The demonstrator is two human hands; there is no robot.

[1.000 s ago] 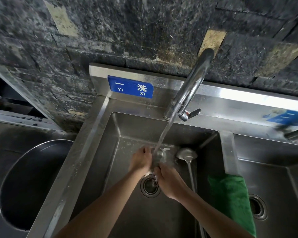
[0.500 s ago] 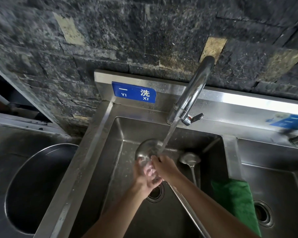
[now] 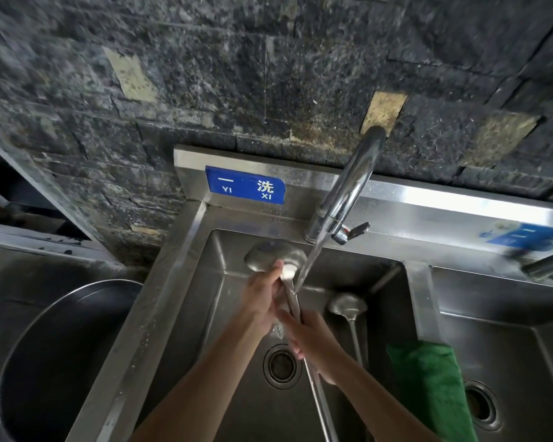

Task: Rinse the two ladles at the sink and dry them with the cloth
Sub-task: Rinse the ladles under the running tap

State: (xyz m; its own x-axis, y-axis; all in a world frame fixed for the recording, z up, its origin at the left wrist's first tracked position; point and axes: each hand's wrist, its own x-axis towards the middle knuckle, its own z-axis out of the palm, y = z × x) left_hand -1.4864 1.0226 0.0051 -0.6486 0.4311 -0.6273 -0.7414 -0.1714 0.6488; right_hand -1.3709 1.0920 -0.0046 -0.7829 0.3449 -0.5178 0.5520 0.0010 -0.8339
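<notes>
The left basin (image 3: 179, 314) has steel walls on all sides, and both forearms reach into it from six o'clock, leaving open floor around the drain (image 3: 281, 365) and toward the nine o'clock wall. A narrow divider (image 3: 420, 301) separates it from the right basin (image 3: 524, 352), whose own drain (image 3: 481, 405) sits near its six o'clock corner.

Water from the tap (image 3: 348, 193) falls onto the held ladle (image 3: 273, 255), its bowl raised toward twelve o'clock near the back wall and its long handle running down to six o'clock out of view. The left hand (image 3: 262, 298) is wrapped around the neck just under the bowl, thumb against the metal. The right hand (image 3: 313, 339) is curled around the handle lower down, a firm grip as far as I can see, though splashing water blurs the fingers.

The second ladle (image 3: 347, 306) lies in the same basin at three o'clock of the hands, its bowl toward the back. The green cloth (image 3: 428, 387) is draped over the divider beside it.

At nine o'clock, a round dark pan (image 3: 45, 362) is partly cut off by the edge.
</notes>
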